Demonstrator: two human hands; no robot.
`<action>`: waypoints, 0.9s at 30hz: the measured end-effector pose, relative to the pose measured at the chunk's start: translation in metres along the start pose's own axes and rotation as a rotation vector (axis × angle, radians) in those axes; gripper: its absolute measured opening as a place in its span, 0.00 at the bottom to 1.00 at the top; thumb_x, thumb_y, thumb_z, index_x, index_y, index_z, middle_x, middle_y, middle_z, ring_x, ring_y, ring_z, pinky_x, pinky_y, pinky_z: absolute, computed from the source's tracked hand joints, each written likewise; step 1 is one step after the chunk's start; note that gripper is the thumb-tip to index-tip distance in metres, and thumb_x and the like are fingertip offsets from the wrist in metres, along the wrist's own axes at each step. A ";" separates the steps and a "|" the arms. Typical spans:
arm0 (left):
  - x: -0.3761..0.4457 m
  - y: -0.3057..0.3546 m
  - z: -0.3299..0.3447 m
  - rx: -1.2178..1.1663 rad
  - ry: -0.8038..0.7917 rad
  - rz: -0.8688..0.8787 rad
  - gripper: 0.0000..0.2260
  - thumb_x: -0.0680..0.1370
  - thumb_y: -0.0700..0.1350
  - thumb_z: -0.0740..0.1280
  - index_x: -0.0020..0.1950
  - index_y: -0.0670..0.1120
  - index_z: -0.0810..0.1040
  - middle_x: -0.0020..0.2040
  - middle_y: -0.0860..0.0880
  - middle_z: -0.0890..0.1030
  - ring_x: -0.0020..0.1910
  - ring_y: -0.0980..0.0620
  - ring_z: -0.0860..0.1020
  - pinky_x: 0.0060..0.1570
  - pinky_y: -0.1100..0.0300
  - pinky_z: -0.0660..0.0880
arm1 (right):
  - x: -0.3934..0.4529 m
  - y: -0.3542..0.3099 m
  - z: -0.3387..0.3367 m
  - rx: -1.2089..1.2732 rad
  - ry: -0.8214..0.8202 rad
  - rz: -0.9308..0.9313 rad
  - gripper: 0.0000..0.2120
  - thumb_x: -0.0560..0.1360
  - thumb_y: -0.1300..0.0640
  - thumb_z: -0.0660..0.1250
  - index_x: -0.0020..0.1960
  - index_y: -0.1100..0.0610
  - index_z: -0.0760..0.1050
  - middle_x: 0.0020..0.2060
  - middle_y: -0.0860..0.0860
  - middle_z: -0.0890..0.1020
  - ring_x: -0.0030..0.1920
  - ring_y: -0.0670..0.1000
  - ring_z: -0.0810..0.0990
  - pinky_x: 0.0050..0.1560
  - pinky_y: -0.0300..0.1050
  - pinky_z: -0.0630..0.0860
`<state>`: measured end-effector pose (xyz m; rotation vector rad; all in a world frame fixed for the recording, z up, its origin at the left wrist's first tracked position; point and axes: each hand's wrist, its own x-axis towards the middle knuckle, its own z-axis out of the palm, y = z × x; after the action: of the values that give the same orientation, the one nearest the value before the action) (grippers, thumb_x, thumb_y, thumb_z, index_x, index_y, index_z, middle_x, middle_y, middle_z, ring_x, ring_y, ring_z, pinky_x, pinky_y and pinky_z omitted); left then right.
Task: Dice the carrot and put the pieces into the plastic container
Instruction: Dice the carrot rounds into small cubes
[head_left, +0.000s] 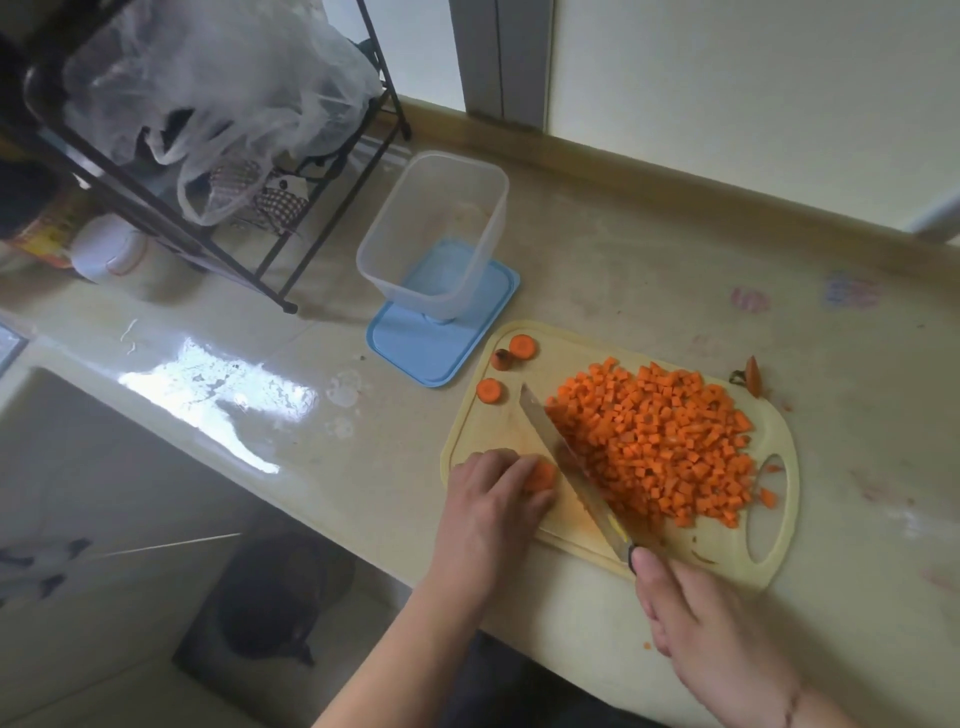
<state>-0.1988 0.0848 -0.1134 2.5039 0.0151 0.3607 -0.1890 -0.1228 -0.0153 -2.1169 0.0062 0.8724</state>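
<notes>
Right hand (711, 634) round knife (566, 462), perhaps steel, beside small orange carrot cubes (670, 441).

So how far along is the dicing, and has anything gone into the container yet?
Mostly diced: a large pile of carrot cubes lies on the cutting board. In hand: the left hand holds a carrot piece while the right hand holds the knife. Left: two carrot rounds wait at the board's far corner, and the plastic container looks empty, so the transfer has not begun.

No text, label, brand or number can be read anywhere. The red and yellow package (44, 236) left of the wire rack (218, 171) carries print too blurred to make out.
</notes>
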 end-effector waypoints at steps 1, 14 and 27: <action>-0.001 -0.001 0.001 -0.005 0.009 0.014 0.15 0.79 0.53 0.69 0.58 0.44 0.84 0.50 0.47 0.80 0.47 0.50 0.76 0.50 0.55 0.72 | -0.001 -0.001 0.003 -0.042 0.014 -0.043 0.21 0.76 0.42 0.52 0.32 0.54 0.67 0.24 0.42 0.75 0.27 0.43 0.74 0.30 0.35 0.67; 0.004 -0.011 -0.015 -0.012 -0.053 0.176 0.17 0.79 0.55 0.70 0.59 0.43 0.82 0.52 0.46 0.80 0.48 0.49 0.77 0.49 0.55 0.76 | -0.004 0.005 0.001 -0.058 0.064 -0.110 0.30 0.73 0.31 0.49 0.31 0.56 0.67 0.25 0.48 0.75 0.29 0.47 0.74 0.33 0.40 0.69; 0.001 -0.016 -0.007 -0.088 -0.093 0.303 0.09 0.76 0.36 0.75 0.56 0.39 0.85 0.57 0.45 0.83 0.56 0.46 0.78 0.56 0.55 0.78 | -0.006 0.019 -0.001 -0.171 0.073 -0.160 0.34 0.74 0.31 0.42 0.42 0.55 0.76 0.39 0.48 0.81 0.47 0.40 0.77 0.45 0.35 0.73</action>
<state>-0.1986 0.1021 -0.1163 2.4339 -0.4123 0.3580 -0.1989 -0.1376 -0.0246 -2.2716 -0.2041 0.7216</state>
